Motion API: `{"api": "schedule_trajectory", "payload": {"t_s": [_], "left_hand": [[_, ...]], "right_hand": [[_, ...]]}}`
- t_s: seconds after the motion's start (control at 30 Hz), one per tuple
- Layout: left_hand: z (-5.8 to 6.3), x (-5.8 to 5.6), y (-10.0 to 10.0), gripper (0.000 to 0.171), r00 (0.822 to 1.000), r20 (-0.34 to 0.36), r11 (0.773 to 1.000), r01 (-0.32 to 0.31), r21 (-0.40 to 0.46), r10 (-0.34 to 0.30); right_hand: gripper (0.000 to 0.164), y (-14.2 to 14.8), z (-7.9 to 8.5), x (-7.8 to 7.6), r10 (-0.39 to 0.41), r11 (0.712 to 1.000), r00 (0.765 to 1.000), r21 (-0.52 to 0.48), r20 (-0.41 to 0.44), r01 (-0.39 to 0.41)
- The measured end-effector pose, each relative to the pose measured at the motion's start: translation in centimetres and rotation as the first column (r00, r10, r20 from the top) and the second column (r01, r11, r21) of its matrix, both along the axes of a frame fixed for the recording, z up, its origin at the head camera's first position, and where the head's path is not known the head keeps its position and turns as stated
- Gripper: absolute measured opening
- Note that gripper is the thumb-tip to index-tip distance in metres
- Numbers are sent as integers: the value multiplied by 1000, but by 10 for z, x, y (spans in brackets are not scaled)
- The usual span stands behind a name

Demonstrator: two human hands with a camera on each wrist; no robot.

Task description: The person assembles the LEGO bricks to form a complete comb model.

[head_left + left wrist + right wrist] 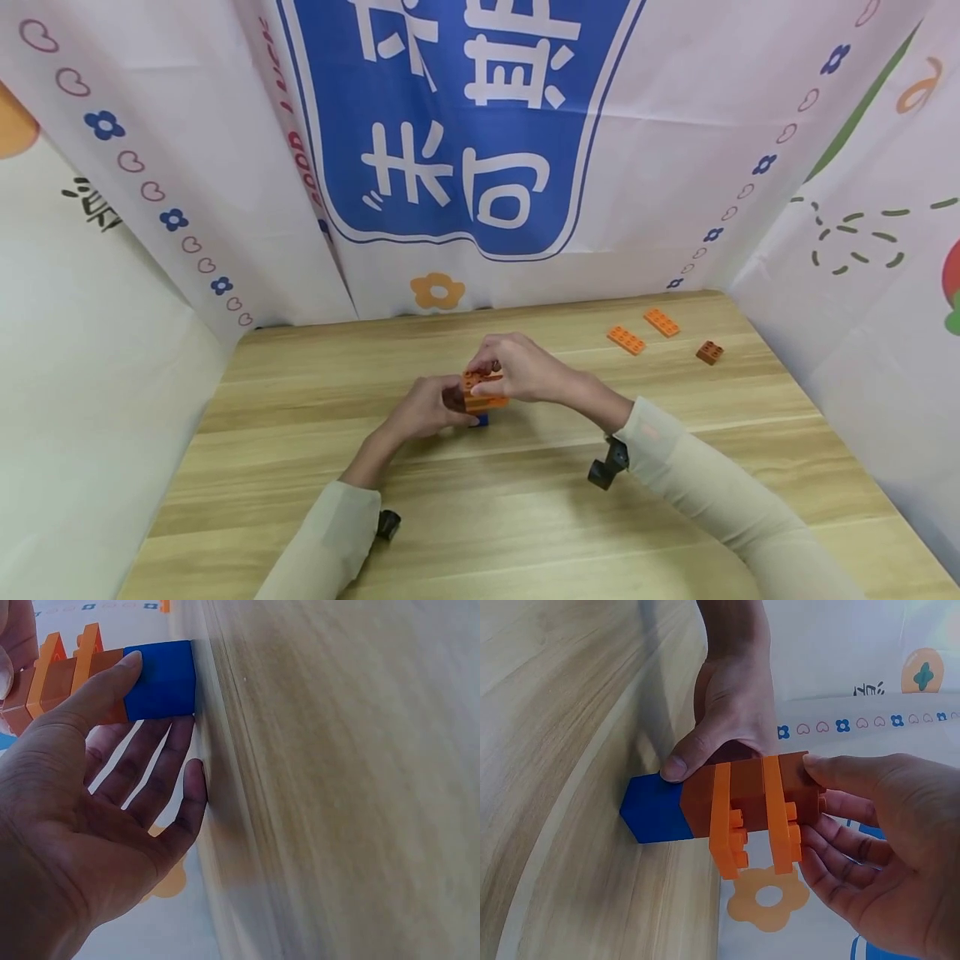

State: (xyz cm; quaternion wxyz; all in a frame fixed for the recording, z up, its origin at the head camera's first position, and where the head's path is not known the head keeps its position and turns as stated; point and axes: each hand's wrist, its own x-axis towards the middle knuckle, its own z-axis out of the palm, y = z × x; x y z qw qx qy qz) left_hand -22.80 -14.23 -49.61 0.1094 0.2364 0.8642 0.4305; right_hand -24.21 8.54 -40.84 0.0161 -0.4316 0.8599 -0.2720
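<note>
A stack of toy building bricks stands upright on the wooden table in front of me. Its base is a blue brick (660, 814), followed by a brown brick (698, 810), an orange plate (720, 814), another brown brick (747, 796), a second orange plate (777, 814) and a top brown brick (798, 787). Both plates jut out to one side, their studs showing. My left hand (426, 408) grips the low part of the stack, thumb on the blue brick and fingers behind. With thumb and fingers, my right hand (525, 371) pinches the top brown brick.
At the back right of the table (600, 517) lie two loose orange plates, the nearer plate (626, 340) and the farther plate (662, 322). A small brown brick (709, 352) sits to their right. A printed cloth (637, 242) hangs along the table's back edge.
</note>
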Motion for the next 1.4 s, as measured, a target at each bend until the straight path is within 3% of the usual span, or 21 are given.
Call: {"api": "schedule_trajectory", "payload": {"t_s": [0.23, 0.63, 1.0, 1.4], "left_hand": [[1, 0, 2, 25, 1000, 7, 1000, -5, -7, 5], [1, 4, 2, 29, 999, 41, 999, -30, -15, 30], [0, 6, 1, 27, 998, 49, 999, -41, -16, 42], [2, 6, 1, 27, 998, 49, 999, -42, 2, 42]], "right_hand": [[28, 11, -1, -2, 13, 999, 1000, -38, 18, -12], [35, 42, -8, -13, -118, 990, 993, -69, 27, 120], [38, 68, -11, -20, -179, 984, 984, -21, 18, 179], [35, 103, -25, -30, -186, 982, 983, -16, -4, 186]]}}
